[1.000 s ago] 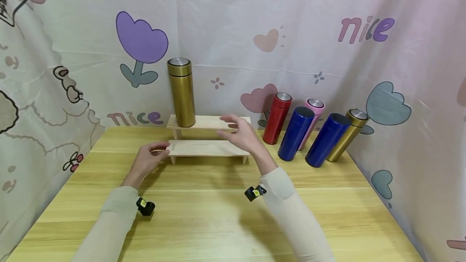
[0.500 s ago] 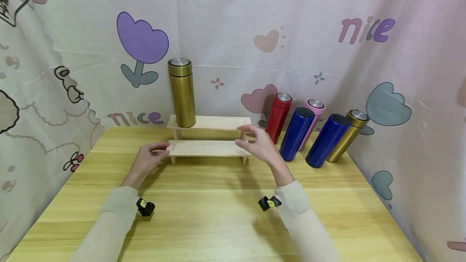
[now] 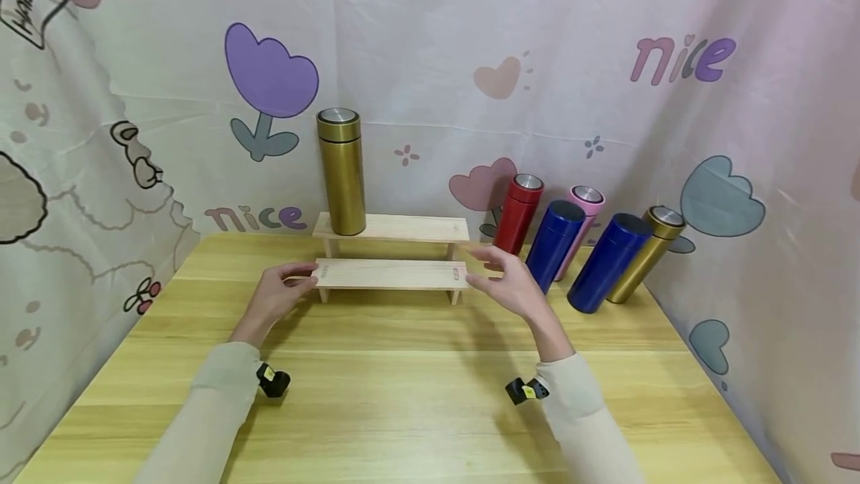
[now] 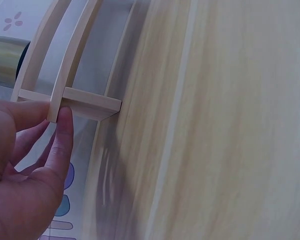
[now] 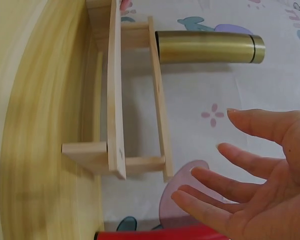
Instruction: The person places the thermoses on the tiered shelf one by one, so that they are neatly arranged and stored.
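A two-tier wooden stand [image 3: 393,275] is at the back of the table, lower tier in front of the upper one. My left hand [image 3: 278,293] pinches the left end of its lower board; the left wrist view has the thumb and a finger on either side of the board [image 4: 65,65]. Upright on the left part of the upper tier is a gold thermos [image 3: 341,178], its base toward the board in the right wrist view. My right hand [image 3: 510,286] is beside the right end of the stand, fingers spread and holding nothing; in the right wrist view, this hand [image 5: 260,175] is apart from the wood.
Right of the stand are a red thermos [image 3: 517,211], a pink thermos [image 3: 583,211], two blue thermoses [image 3: 608,264] and another gold thermos [image 3: 648,252]. A patterned curtain [image 3: 416,36] hangs close behind the wooden table [image 3: 403,402].
My right hand has moved right and toward me, from over the stand to beside its right end. The left hand keeps its pinch on the lower board. The view has shifted slightly.
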### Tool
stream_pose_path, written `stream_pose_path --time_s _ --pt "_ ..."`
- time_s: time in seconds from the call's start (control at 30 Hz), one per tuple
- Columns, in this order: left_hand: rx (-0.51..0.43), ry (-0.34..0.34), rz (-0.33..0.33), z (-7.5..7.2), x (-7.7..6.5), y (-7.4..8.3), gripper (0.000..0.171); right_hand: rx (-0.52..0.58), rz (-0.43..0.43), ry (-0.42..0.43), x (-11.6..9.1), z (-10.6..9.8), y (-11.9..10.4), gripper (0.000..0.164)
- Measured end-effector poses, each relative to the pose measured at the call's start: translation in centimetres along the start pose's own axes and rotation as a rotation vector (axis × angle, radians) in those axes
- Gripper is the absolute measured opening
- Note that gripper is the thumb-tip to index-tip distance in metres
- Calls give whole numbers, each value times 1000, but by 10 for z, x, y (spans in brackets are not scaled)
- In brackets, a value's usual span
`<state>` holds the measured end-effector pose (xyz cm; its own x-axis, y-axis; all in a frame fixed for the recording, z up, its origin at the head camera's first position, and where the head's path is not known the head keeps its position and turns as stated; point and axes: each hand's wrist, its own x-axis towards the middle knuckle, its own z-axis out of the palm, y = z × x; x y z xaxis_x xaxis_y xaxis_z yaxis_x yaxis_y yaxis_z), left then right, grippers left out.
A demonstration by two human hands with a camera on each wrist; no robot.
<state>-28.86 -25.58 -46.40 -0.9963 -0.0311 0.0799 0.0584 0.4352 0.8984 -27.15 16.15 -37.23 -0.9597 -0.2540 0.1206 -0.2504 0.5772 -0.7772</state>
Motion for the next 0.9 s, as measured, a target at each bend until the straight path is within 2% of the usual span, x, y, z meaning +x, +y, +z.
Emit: stream_pose_path --time_s 0.2,0.43,0.67,0.9 --pt "-3 1 -6 0 0 0 41 -25 26 21 -6 -9 11 47" --pt "-6 -13 -26 0 -1 1 42 -19 18 32 -12 -21 25 43" --pt "-4 -17 -23 0 0 -1 42 -25 90 41 -19 -32 38 44" --pt "10 -14 -28 0 2 0 42 -15 98 48 -23 -37 47 45"
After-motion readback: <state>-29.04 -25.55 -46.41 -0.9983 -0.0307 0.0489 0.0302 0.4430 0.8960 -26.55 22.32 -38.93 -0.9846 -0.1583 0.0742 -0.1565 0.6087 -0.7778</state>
